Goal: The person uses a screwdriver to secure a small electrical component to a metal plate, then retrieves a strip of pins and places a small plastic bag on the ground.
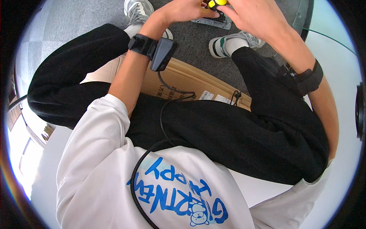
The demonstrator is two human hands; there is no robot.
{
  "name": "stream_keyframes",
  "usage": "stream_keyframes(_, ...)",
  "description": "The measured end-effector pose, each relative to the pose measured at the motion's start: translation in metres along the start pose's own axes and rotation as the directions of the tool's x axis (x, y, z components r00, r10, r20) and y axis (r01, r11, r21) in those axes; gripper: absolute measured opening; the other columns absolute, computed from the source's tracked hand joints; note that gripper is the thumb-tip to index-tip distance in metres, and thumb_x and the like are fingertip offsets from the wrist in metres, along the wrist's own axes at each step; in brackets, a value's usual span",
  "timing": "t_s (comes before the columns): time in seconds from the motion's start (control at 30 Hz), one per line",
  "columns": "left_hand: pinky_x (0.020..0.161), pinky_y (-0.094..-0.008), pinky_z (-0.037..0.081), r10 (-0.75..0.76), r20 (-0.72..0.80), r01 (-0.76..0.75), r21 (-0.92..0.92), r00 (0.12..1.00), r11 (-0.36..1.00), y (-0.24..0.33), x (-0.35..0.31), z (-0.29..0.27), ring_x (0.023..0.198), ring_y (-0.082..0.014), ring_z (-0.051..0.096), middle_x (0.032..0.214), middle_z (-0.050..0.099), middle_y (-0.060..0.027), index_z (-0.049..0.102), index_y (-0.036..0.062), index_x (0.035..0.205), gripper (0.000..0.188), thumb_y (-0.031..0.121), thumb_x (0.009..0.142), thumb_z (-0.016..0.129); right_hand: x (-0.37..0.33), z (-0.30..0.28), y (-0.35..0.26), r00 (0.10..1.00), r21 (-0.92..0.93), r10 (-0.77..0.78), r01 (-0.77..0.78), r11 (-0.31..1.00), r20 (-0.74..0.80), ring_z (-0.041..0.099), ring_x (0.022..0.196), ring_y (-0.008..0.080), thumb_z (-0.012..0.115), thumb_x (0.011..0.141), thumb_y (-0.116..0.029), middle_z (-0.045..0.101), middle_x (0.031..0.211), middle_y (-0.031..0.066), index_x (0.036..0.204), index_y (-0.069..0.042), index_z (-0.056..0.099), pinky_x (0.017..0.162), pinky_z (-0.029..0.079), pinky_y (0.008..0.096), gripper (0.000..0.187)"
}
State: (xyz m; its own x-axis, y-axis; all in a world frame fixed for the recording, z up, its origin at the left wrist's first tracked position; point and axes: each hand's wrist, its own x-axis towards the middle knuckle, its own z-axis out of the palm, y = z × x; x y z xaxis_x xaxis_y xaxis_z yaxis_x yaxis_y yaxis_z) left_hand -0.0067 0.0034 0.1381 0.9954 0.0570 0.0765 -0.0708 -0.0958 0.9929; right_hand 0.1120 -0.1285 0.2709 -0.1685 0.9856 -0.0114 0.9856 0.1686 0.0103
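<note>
At the top edge, a small yellow-and-black tool [217, 3] shows between my two hands, its upper part cut off by the frame. My right hand [253, 16] is closed around its right side, thumb pointing inward; the other fingers are mostly out of view. On the other side, my left hand [185, 10] has its fingers curled close against the tool and a dark part below. Whatever those left fingers grip is hidden. Just beneath both hands, a silver metal piece [225, 25] with holes and a dark middle rests over the grey carpet.
Flattened cardboard [190, 74] lies across the floor below my legs. A black cable [161, 118] runs from the dark box [163, 54] on my left wrist over my lap. My shoes [221, 46] stand either side of the metal piece. A glass edge [331, 38] borders the right.
</note>
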Motion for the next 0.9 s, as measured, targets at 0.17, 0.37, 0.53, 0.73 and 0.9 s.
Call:
stream_keyframes(0.17, 0.097, -0.0358, 0.049, 0.175, 0.059, -0.179, 0.073, 0.983, 0.981, -0.011, 0.001, -0.004, 0.108, -0.0209, 0.062, 0.116, 0.068, -0.0131, 0.06, -0.0019, 0.124, 0.037, 0.004, 0.088, 0.069, 0.005, 0.005, 0.003, 0.965, 0.068, -0.228, 0.238, 0.969, -0.13, 0.064, 0.089, 0.0264, 0.07, 0.084, -0.017, 0.059, 0.096, 0.0086, 0.1, -0.006, 0.06, 0.07, 0.054, 0.0358, 0.022)
stream_keyframes(0.37, 0.098, -0.0357, 0.049, 0.029, 0.047, -0.029, 0.0, 0.999, 1.0, -0.006, 0.001, 0.0, 0.108, -0.0207, 0.062, 0.115, 0.068, -0.0134, 0.061, -0.002, 0.121, 0.033, 0.003, 0.089, 0.068, 0.012, -0.008, -0.002, 0.936, -0.175, 0.19, -0.143, 0.974, 0.296, 0.067, 0.081, 0.0267, 0.065, 0.091, -0.028, 0.063, 0.083, 0.0099, 0.094, -0.007, 0.062, 0.067, 0.054, 0.0371, 0.022)
stream_keyframes(0.53, 0.094, -0.0358, 0.05, 0.06, 0.03, -0.06, -0.001, 0.998, 0.998, -0.007, 0.001, 0.0, 0.104, -0.0212, 0.063, 0.112, 0.069, -0.0141, 0.059, -0.0025, 0.124, 0.033, 0.003, 0.092, 0.065, -0.001, 0.005, 0.0, 0.998, -0.02, 0.046, -0.045, 0.999, 0.046, 0.068, 0.083, 0.0305, 0.063, 0.094, -0.036, 0.062, 0.089, 0.0133, 0.099, -0.004, 0.061, 0.066, 0.055, 0.039, 0.033)
stream_keyframes(0.73, 0.093, -0.0352, 0.051, -0.024, -0.017, 0.023, -0.067, 1.0, 0.997, -0.014, 0.001, 0.007, 0.102, -0.0194, 0.063, 0.109, 0.068, -0.0114, 0.059, -0.0021, 0.121, 0.027, 0.004, 0.095, 0.063, -0.007, 0.009, 0.002, 0.951, 0.078, 0.147, -0.173, 0.982, 0.271, 0.065, 0.088, 0.0353, 0.07, 0.085, -0.017, 0.055, 0.105, 0.017, 0.112, -0.003, 0.055, 0.073, 0.056, 0.0419, 0.033)
stream_keyframes(0.9, 0.092, -0.032, 0.05, -0.016, -0.013, 0.013, -0.202, 1.0, 0.979, -0.023, 0.0, -0.005, 0.102, -0.0156, 0.062, 0.107, 0.066, -0.006, 0.059, 0.0019, 0.118, 0.023, 0.003, 0.095, 0.062, -0.005, 0.007, 0.009, 0.994, 0.112, -0.093, 0.086, 0.99, 0.058, 0.063, 0.091, 0.0319, 0.067, 0.076, 0.0, 0.055, 0.103, 0.0133, 0.109, -0.003, 0.057, 0.077, 0.055, 0.0394, 0.034)
